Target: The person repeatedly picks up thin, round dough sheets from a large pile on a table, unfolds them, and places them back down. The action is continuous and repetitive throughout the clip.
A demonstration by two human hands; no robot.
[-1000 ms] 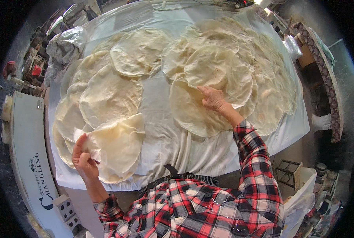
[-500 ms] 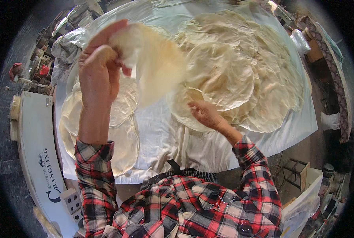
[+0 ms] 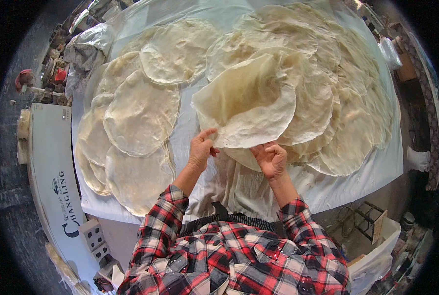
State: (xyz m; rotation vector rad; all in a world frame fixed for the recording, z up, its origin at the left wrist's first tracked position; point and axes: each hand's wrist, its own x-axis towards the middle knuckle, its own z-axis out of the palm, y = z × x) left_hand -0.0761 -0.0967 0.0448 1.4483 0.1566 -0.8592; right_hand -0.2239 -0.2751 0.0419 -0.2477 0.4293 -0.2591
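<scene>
A thin, round, cream-coloured dough-like sheet [image 3: 258, 118] is lifted along its near edge and bows upward over the right-hand pile. My right hand [image 3: 271, 160] is palm up at that edge, its fingertips hidden under the sheet and apparently gripping it. Beside the sheet's lower left edge is my left hand [image 3: 202, 151], index finger stretched out and apart from the thumb, with nothing seen in it. More overlapping round sheets form a big pile [image 3: 357, 118] on the right. Several others lie spread out at the left, including one round sheet [image 3: 141, 114] on top.
White cloth [image 3: 190, 184] covers the table under the sheets. A crumpled plastic bag [image 3: 94, 46] lies at the far left corner. Along the left side runs a long white box [image 3: 52, 152], with a block with round holes [image 3: 91, 235] near it. A dark-framed stool [image 3: 369, 219] stands at lower right.
My left hand has come down from the upper left, letting go of the sheet it held. A sheet now lies on the left group. My right hand has lifted a sheet's near edge.
</scene>
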